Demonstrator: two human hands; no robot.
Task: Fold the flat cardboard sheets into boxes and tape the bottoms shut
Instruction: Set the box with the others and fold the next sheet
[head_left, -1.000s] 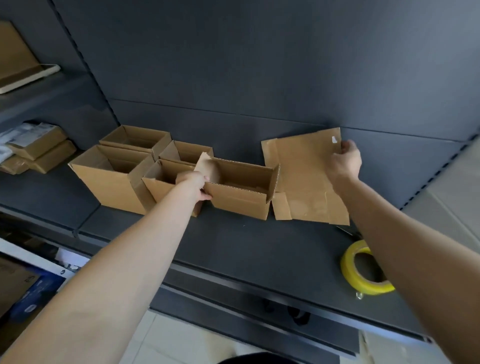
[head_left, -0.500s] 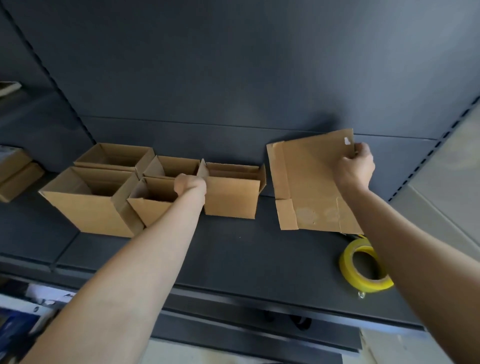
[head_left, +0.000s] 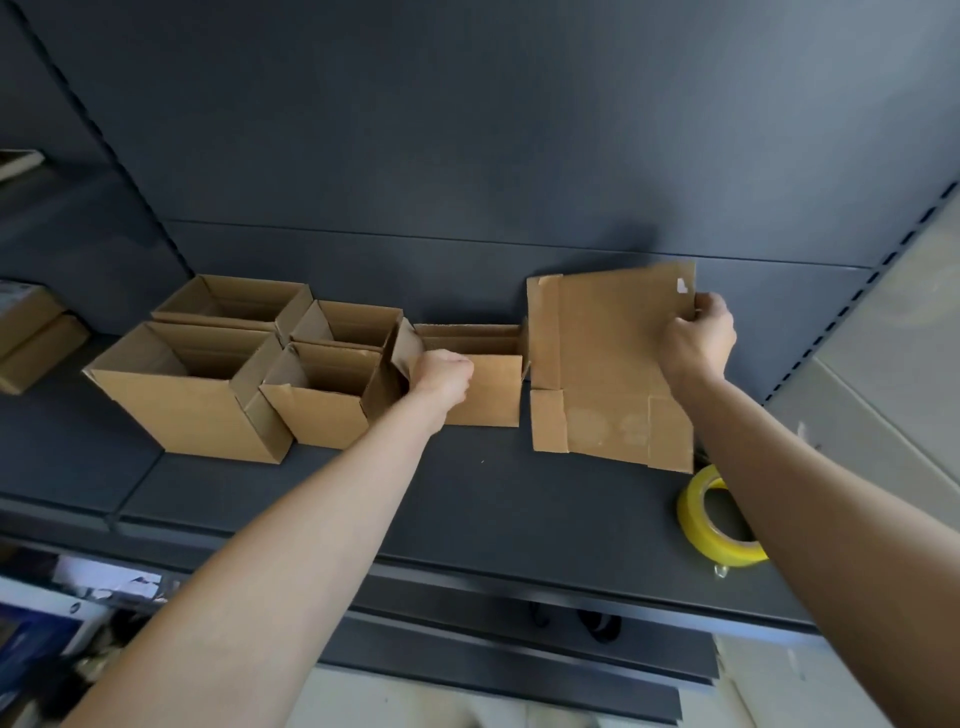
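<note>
Changeover: left hand fingers curled on the folded box rim, right hand pinching the flat sheet top corner. Next, probably: release box, pull sheet forward, square it open.

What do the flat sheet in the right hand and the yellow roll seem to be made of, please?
Flat sheet: matte brown cardboard, probably corrugated, shown by creased flaps and pale scuff marks. Yellow roll: likely plastic adhesive tape, from its smooth, slightly glossy band.
</note>
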